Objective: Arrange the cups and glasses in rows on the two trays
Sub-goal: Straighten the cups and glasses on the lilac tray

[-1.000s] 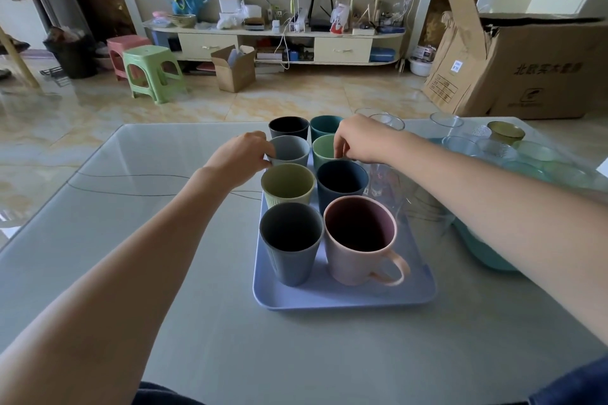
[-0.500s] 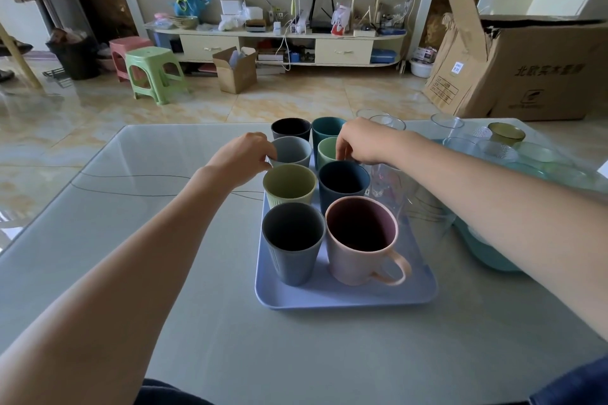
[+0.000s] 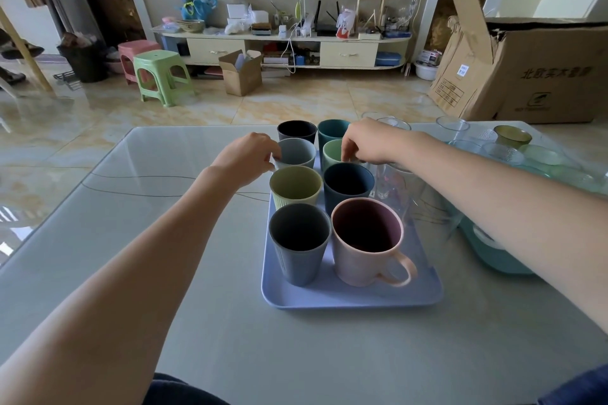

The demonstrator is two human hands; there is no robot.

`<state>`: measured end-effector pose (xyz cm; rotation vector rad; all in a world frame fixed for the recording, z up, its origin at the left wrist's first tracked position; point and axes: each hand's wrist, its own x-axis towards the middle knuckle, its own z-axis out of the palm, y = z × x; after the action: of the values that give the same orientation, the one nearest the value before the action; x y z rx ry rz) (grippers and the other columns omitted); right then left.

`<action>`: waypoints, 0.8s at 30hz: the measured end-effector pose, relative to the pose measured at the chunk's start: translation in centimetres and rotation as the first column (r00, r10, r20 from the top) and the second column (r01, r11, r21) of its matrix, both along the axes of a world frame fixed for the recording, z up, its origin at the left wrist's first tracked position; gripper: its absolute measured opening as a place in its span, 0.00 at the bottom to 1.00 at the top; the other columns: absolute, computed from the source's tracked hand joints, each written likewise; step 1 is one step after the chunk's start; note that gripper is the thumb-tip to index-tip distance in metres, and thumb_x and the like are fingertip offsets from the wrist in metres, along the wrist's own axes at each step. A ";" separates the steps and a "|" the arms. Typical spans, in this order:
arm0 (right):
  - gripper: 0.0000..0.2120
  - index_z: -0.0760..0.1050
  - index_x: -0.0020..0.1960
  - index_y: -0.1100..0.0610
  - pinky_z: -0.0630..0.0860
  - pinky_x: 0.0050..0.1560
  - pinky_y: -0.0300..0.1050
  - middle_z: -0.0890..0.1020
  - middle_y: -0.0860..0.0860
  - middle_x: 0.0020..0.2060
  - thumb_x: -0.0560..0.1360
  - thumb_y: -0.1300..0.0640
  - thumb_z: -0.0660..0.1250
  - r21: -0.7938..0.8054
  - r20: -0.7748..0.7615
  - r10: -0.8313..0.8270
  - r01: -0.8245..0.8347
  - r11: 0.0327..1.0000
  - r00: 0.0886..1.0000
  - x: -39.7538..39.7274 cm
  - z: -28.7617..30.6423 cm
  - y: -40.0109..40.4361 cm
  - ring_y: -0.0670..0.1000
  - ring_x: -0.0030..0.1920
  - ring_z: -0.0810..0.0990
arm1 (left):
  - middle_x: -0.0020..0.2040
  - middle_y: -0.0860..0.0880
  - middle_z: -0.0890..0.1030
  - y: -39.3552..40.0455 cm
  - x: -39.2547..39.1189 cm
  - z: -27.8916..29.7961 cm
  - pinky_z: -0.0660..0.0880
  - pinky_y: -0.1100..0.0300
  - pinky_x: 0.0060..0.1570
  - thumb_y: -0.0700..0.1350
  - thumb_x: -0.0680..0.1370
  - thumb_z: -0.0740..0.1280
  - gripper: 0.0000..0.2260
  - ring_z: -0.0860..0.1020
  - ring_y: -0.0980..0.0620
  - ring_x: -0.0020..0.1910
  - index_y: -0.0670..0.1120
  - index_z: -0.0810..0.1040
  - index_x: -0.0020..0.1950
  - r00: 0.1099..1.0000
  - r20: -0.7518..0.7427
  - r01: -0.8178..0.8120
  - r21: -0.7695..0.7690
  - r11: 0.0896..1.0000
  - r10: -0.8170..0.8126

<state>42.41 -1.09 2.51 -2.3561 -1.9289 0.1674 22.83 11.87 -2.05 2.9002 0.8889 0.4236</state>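
At centre frame, a lavender-blue rectangular plastic tray [image 3: 348, 301] rests on the grey glass-topped bench [image 3: 131, 240] and carries eight cups in two columns of four. From the near end: a slate-grey ribbed plastic tumbler [image 3: 300, 248] beside a pink mug with a handle [image 3: 368, 243]; an olive-green ribbed tumbler [image 3: 295, 186] beside a dark navy tumbler [image 3: 348, 181]; a pale grey-blue tumbler [image 3: 296, 153] beside a light green tumbler [image 3: 332, 154]; a black tumbler [image 3: 296, 131] beside a teal tumbler [image 3: 333, 131].

The left hand [image 3: 246, 158] meets the pale grey-blue tumbler at its left rim, its grip closed to a pinch there. The right hand [image 3: 368, 143] arches over the light green tumbler, fingertips curled down onto its rim; whether that grip truly holds the cup or only steadies it cannot be told.

Right of the tray, several clear drinking glasses [image 3: 393, 174] stand close against its edge. Toward the right of the frame, a turquoise tray [image 3: 493, 256] holds further clear and green-tinted glasses [image 3: 503, 153], partly hidden by the right forearm.

Step in hand, as judged: squaring the third row of the cup tray. The next move would call for small sideways nudges that align both cups with their columns without tipping neighbours, then attention to the glasses at right.
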 end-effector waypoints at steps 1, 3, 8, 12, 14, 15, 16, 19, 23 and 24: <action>0.20 0.83 0.51 0.59 0.78 0.49 0.45 0.84 0.56 0.49 0.72 0.75 0.57 0.011 -0.010 -0.011 0.011 1.000 1.000 0.1 0.2 0.1 0.51 0.45 0.80 | 0.47 0.47 0.80 0.0 -0.1 0.1 0.77 0.52 0.46 0.40 0.74 0.70 0.11 0.77 0.47 0.45 0.48 0.80 0.55 1.000 0.004 0.006 -0.006 1.000 -0.006; 0.21 0.83 0.50 0.59 0.80 0.53 0.49 0.84 0.56 0.49 0.72 0.76 0.56 0.055 -0.032 -0.036 0.038 0.998 0.999 0.6 0.5 0.3 0.53 0.48 0.82 | 0.46 0.48 0.80 -0.1 -0.3 0.3 0.78 0.57 0.42 0.39 0.73 0.69 0.19 0.77 0.50 0.43 0.49 0.75 0.62 0.999 0.018 0.044 -0.027 0.999 -0.044; 0.21 0.83 0.50 0.56 0.79 0.54 0.53 0.83 0.55 0.50 0.73 0.75 0.57 0.167 0.012 -0.088 0.084 0.982 0.996 1.8 1.1 1.7 0.55 0.48 0.82 | 0.41 0.44 0.81 -0.2 -0.4 0.9 0.79 0.46 0.39 0.34 0.73 0.59 0.24 0.78 0.45 0.38 0.51 0.68 0.67 0.984 0.179 0.001 -0.065 0.998 0.011; 0.17 0.82 0.51 0.57 0.79 0.54 0.53 0.83 0.55 0.52 0.74 0.73 0.61 0.166 0.048 -0.102 0.093 0.982 0.994 1.8 1.3 3.1 0.56 0.49 0.82 | 0.45 0.42 0.80 0.7 0.5 1.0 0.79 0.46 0.40 0.35 0.78 0.54 0.17 0.79 0.43 0.38 0.49 0.72 0.62 0.931 0.339 -0.101 -0.119 0.988 0.136; 0.15 0.82 0.53 0.58 0.79 0.54 0.53 0.83 0.57 0.52 0.74 0.72 0.62 0.124 0.066 -0.091 0.082 0.989 0.994 1.6 1.2 3.8 0.57 0.49 0.82 | 0.50 0.41 0.80 1.2 1.3 0.6 0.80 0.49 0.43 0.34 0.79 0.53 0.17 0.80 0.44 0.43 0.48 0.74 0.61 0.890 0.399 -0.109 -0.281 0.953 0.220; 0.15 0.82 0.53 0.59 0.79 0.54 0.53 0.83 0.57 0.52 0.74 0.71 0.62 0.100 0.068 -0.087 0.080 0.992 0.994 1.6 1.1 4.2 0.58 0.49 0.82 | 0.54 0.41 0.79 1.4 1.8 0.4 0.79 0.53 0.45 0.34 0.80 0.53 0.17 0.80 0.45 0.47 0.48 0.74 0.62 0.873 0.417 -0.092 -0.366 0.926 0.252; 0.13 0.81 0.54 0.60 0.79 0.54 0.53 0.83 0.58 0.52 0.75 0.70 0.63 0.079 0.067 -0.083 0.078 0.994 0.994 1.6 1.0 4.6 0.58 0.49 0.82 | 0.58 0.41 0.78 1.4 2.2 0.2 0.78 0.56 0.46 0.35 0.80 0.53 0.17 0.79 0.45 0.51 0.47 0.73 0.63 0.863 0.424 -0.070 -0.438 0.896 0.274; 0.11 0.81 0.55 0.61 0.80 0.52 0.52 0.83 0.58 0.50 0.76 0.65 0.63 0.018 0.067 -0.070 0.069 0.997 0.995 1.8 0.5 5.6 0.58 0.48 0.82 | 0.62 0.42 0.76 1.6 3.5 -0.6 0.73 0.58 0.48 0.45 0.82 0.54 0.14 0.75 0.48 0.52 0.47 0.74 0.64 0.863 0.412 0.007 -0.587 0.809 0.292; 0.10 0.81 0.54 0.60 0.79 0.50 0.50 0.83 0.57 0.48 0.78 0.58 0.63 -0.013 0.039 -0.061 0.062 0.998 0.997 2.1 0.1 6.8 0.57 0.47 0.81 | 0.68 0.44 0.72 2.3 4.2 -0.9 0.68 0.53 0.56 0.56 0.82 0.50 0.21 0.70 0.48 0.58 0.47 0.75 0.63 0.879 0.344 0.072 -0.779 0.623 0.330; 0.10 0.81 0.54 0.60 0.79 0.50 0.50 0.84 0.57 0.48 0.77 0.58 0.64 -0.016 0.027 -0.063 0.063 0.998 0.998 2.3 0.0 7.1 0.57 0.47 0.81 | 0.69 0.44 0.71 2.4 4.3 -0.9 0.68 0.51 0.58 0.56 0.82 0.49 0.22 0.70 0.46 0.61 0.47 0.75 0.64 0.878 0.337 0.079 -0.803 0.591 0.340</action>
<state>44.66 5.99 2.47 -2.4384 -1.8689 0.1498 27.11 14.29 -2.93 1.7846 0.8986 0.5168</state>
